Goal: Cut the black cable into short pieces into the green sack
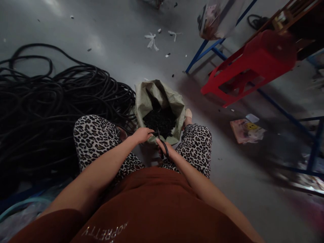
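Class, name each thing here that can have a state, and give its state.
Sack: open-mouthed, black pieces inside
Scissors: gripped in the right hand; blade opening unclear
Black strip: held by the left hand, near the scissors
Cable: loosely looped in a heap
Red stool: apparently upright
Printed packet: lying on the floor

Dim, greyish lt. Soft glare patches on floor [116, 23], upper L. Diffuse shadow nr red stool [270, 64]. Cable pile [58, 87] near-blk, detail lost. Wide-angle stretch + blur twd edges.
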`<move>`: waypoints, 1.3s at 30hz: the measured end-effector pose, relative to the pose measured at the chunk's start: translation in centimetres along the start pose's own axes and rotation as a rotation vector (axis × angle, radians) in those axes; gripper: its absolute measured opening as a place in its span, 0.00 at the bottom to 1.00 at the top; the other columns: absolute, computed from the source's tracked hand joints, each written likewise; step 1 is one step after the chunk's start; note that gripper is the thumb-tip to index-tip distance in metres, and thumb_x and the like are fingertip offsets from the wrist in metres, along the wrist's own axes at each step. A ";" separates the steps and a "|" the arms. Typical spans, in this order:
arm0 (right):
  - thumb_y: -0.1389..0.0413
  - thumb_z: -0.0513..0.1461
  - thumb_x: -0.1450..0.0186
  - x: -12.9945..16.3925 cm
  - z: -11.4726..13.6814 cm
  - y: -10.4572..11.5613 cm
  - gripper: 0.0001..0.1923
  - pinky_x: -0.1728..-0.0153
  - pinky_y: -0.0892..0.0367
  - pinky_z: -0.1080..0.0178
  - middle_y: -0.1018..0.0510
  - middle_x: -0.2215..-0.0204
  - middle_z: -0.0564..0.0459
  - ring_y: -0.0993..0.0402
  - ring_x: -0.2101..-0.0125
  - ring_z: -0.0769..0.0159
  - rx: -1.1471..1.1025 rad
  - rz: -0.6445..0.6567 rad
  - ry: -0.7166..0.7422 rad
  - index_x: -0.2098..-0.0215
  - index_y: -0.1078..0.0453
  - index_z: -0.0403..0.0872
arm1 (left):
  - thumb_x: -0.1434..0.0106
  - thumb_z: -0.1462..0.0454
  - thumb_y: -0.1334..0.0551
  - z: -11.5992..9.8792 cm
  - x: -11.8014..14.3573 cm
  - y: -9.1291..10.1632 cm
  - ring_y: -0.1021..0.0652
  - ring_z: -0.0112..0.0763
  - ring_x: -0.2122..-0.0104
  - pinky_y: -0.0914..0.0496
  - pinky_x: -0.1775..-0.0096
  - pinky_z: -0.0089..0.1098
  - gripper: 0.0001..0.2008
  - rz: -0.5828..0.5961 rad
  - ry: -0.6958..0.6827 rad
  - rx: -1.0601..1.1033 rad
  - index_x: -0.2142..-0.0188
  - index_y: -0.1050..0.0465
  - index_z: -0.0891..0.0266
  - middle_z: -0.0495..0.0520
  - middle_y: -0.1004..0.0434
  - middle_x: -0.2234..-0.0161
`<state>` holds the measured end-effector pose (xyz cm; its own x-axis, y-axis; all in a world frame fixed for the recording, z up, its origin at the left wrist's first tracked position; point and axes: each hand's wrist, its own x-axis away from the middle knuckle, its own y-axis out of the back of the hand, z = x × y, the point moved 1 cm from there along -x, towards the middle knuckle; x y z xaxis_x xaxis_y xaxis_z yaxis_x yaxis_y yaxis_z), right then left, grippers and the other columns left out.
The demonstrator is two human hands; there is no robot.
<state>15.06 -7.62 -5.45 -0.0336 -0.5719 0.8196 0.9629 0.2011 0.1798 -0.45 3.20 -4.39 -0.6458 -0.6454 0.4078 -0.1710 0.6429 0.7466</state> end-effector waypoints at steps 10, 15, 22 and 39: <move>0.53 0.57 0.35 0.0 -0.1 0.0 0.28 0.84 0.38 0.69 0.33 0.87 0.54 0.36 0.87 0.71 0.096 -0.080 0.002 0.77 0.32 0.43 | 0.34 0.60 0.46 0.1 -0.2 -0.2 0.23 0.35 0.54 0.32 0.54 0.27 0.16 0.002 0.008 0.021 0.50 0.25 0.54 0.51 0.21 0.53; 0.52 0.55 0.35 0.4 0.2 0.0 0.27 0.84 0.41 0.71 0.35 0.88 0.55 0.37 0.87 0.72 0.133 -0.104 0.036 0.80 0.34 0.44 | 0.34 0.60 0.46 0.2 -0.3 -0.4 0.23 0.37 0.54 0.31 0.54 0.29 0.17 0.000 0.018 0.042 0.51 0.25 0.56 0.53 0.21 0.54; 0.52 0.54 0.35 0.6 0.0 0.2 0.27 0.86 0.43 0.70 0.38 0.90 0.56 0.37 0.89 0.71 0.131 -0.114 0.078 0.83 0.37 0.45 | 0.34 0.60 0.46 0.2 -0.2 0.0 0.22 0.37 0.55 0.31 0.56 0.29 0.16 0.001 0.054 0.034 0.50 0.25 0.56 0.54 0.20 0.55; 0.51 0.59 0.37 -1.4 -1.8 -0.3 0.29 0.82 0.37 0.70 0.31 0.85 0.54 0.34 0.85 0.71 0.087 -0.017 0.059 0.75 0.31 0.42 | 0.35 0.58 0.43 0.4 -0.5 0.2 0.22 0.35 0.60 0.32 0.60 0.29 0.14 -0.065 0.109 0.069 0.55 0.24 0.59 0.54 0.20 0.59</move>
<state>15.26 -8.26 -7.64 -0.0318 -0.6215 0.7828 0.9355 0.2572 0.2423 -0.43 3.78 -4.68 -0.5475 -0.7254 0.4173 -0.2632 0.6226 0.7369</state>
